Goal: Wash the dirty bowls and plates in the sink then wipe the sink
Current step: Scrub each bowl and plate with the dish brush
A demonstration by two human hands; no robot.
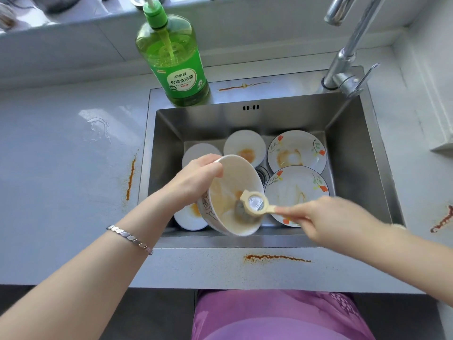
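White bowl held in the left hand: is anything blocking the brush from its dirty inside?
Nothing visible does. The right hand holds the beige-handled dish brush, whose head sits inside the tilted white ceramic bowl, gripped at the rim by the left hand.

We look down on a pale grey speckled stone countertop (61,155), marked with rusty orange streaks (277,257) and a small puddle of water (98,126). Behind it rises a low grey tiled wall (73,50) topped by a white ledge (85,13). Below the counter's front edge we see a dark grey surface (147,315).

Head-worn view, steeply down, close over the sink (355,143).
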